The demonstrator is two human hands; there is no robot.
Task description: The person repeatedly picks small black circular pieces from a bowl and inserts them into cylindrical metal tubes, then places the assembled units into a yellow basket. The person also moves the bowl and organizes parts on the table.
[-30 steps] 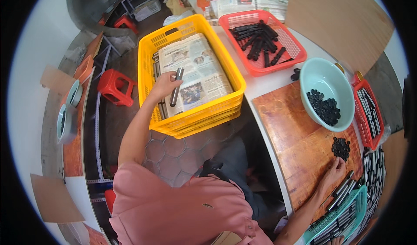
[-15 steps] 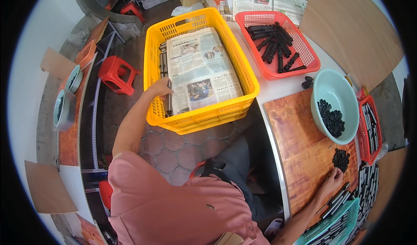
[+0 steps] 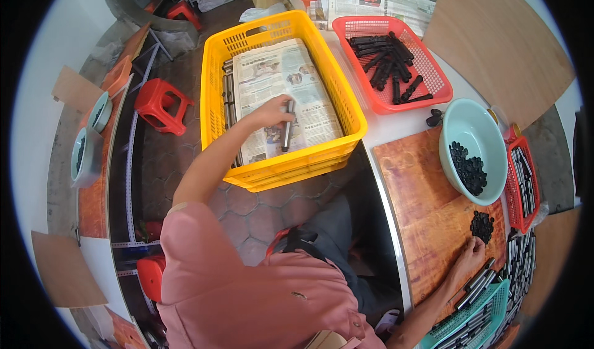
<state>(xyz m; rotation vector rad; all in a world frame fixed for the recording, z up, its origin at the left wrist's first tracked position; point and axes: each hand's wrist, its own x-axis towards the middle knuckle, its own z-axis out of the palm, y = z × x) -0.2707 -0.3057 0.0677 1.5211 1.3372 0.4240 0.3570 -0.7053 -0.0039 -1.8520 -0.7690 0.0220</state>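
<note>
My left hand (image 3: 275,113) is closed on a dark metal tube with silvery ends (image 3: 288,126). It holds the tube above the newspaper (image 3: 312,111) that lies inside the yellow crate (image 3: 291,168). More such tubes (image 3: 229,95) show along the crate's left side, beside the paper. On the wooden board (image 3: 408,182) at the right, my right hand (image 3: 471,254) rests at the near edge of a small heap of black caps (image 3: 482,226). Its fingertips are pinched together, and whatever they may hold is too small to make out.
A pale green basin (image 3: 448,145) with black caps stands beyond the heap. The red basket (image 3: 387,108) holds black tubular parts. Metal tubes fill a green basket (image 3: 498,315) and a narrow red basket (image 3: 525,225) at the right. A red stool (image 3: 154,105) stands left of the crate.
My left hand has moved right from the crate's left side to above the newspaper, bringing a tube with it. My right hand has stayed by the black caps.
</note>
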